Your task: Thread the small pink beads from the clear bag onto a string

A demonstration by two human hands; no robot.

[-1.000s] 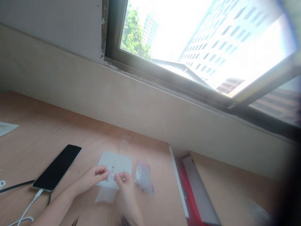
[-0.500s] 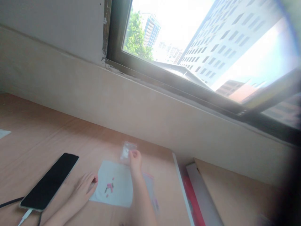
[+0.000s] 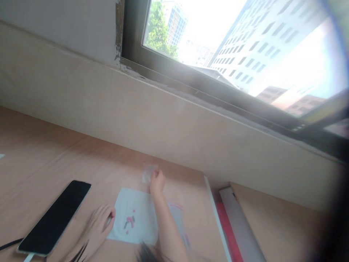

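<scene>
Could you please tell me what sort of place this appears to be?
Probably an indoor workspace, perhaps an office or a home study: a wood-toned desk stands beneath a window, tall buildings show outside, and a phone lies on the desk with a white cable attached.

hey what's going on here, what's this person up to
A person works at a wooden desk with bare hands. The right hand reaches out, its fingers at a small clear plastic bag; blur hides whether they grip it. The left hand rests, loosely curled, by the left edge of a white sheet. Small pink and dark pieces lie together on that sheet. A smartphone lies further left, a white cable at its near end.
</scene>
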